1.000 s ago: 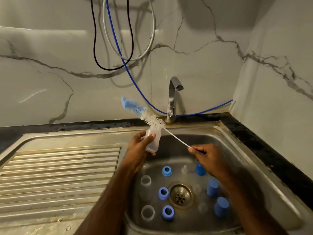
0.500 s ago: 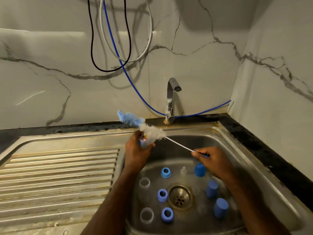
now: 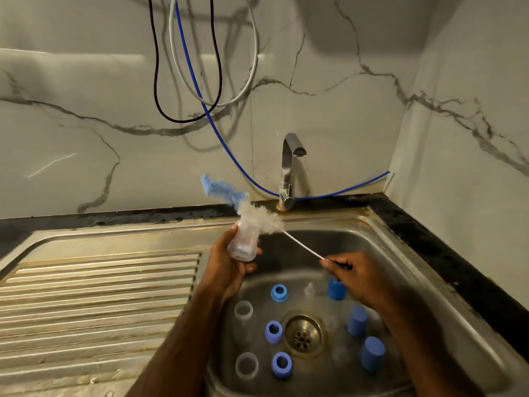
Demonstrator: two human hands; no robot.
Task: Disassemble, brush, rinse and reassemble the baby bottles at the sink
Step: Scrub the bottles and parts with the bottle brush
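The left hand point(image 3: 229, 267) grips a clear bottle point(image 3: 243, 242) above the sink point(image 3: 400, 253), with its fingers curled around it. The right hand point(image 3: 355, 277) pinches the thin handle of the brush point(image 3: 257, 216), and the bristles lie across the bottle mouth. Blue rings point(image 3: 279, 292) and caps point(image 3: 372, 353) stand on the sink floor. The clear parts near the drain point(image 3: 303, 333) are hard to make out.

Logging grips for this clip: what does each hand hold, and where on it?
Left hand grips the bottle around its body. Right hand pinches the brush by the wire handle's end.
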